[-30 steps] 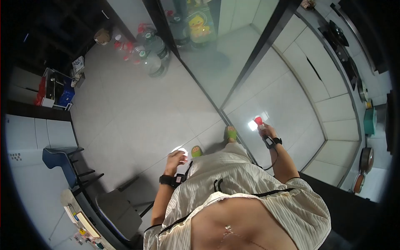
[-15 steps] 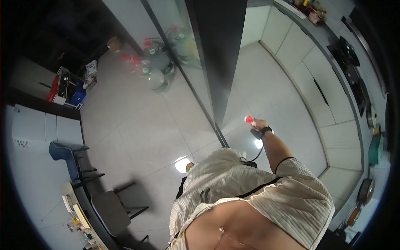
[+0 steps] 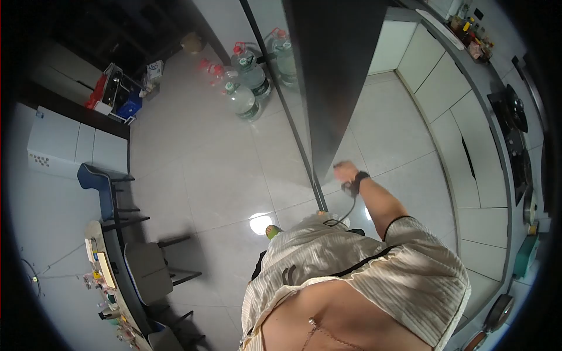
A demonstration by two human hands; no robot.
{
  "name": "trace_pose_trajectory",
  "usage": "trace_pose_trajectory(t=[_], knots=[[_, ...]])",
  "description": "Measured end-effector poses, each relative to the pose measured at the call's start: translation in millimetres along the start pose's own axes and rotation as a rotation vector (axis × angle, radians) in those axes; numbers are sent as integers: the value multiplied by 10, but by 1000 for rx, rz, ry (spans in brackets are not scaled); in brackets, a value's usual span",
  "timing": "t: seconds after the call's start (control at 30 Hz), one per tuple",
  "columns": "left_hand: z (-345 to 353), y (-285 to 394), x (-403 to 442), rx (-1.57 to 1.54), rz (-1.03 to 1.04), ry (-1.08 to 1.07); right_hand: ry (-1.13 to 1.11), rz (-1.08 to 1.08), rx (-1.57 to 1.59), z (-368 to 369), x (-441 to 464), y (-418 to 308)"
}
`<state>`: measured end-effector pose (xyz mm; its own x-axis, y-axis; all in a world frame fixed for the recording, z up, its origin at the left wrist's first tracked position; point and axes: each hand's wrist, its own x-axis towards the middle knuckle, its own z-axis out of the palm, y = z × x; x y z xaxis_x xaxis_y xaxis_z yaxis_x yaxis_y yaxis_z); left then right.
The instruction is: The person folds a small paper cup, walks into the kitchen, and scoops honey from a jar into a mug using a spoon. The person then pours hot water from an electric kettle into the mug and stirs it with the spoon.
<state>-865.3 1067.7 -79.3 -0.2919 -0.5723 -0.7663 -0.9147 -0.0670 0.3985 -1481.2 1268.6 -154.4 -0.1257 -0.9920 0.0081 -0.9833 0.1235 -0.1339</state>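
Observation:
My right hand [image 3: 346, 171] reaches forward, low beside the bottom end of a tall dark door panel [image 3: 339, 76]. Its fingers look curled closed, though motion smears them, and whatever they hold does not show. A black band [image 3: 362, 175] circles the right wrist, with a dark device by it and a thin cable [image 3: 353, 207] running back to my waist. I cannot see my left hand. The cream striped shirt [image 3: 328, 251] covers my front below the camera.
Large water bottles [image 3: 243, 100] stand on the floor beside the glass partition. White kitchen cabinets [image 3: 451, 152] curve along the right, under a counter with a stove [image 3: 515, 146]. Chairs [image 3: 149, 272] and a cluttered table [image 3: 111, 275] are at left.
My right hand has moved left toward the dark panel. The small red-and-white thing seen in its fingers before no longer shows. The whole view has shifted slightly.

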Motion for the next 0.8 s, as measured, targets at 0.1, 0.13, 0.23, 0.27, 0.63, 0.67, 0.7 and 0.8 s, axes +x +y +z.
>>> trace_pose_trajectory(t=[0.1, 0.13, 0.23, 0.27, 0.63, 0.67, 0.7, 0.8], knots=[[-80, -46, 57, 354, 259, -47, -437, 135, 96, -251, -473, -676], [-92, -12, 90, 520, 386, -50, -321, 21, 177, 419, -913, -560], [-155, 184, 144, 579, 464, -20, -408, 38, 127, 607, -1819, -520], [-197, 253, 189, 456, 410, -12, -439, 45, 95, 688, -2114, -471], [-477, 365, 1059, -150, 291, -182, 43, 1717, 1484, 16, -1828, -1400], [-589, 422, 976, -226, 222, -188, 21, 1674, 1487, 4, -1642, -1499], [-755, 521, 804, -285, 126, -159, -5, 1628, 1493, -13, -1436, -1601], [-963, 202, 853, -485, -84, -102, -71, 1462, 1519, -13, -751, -1873]])
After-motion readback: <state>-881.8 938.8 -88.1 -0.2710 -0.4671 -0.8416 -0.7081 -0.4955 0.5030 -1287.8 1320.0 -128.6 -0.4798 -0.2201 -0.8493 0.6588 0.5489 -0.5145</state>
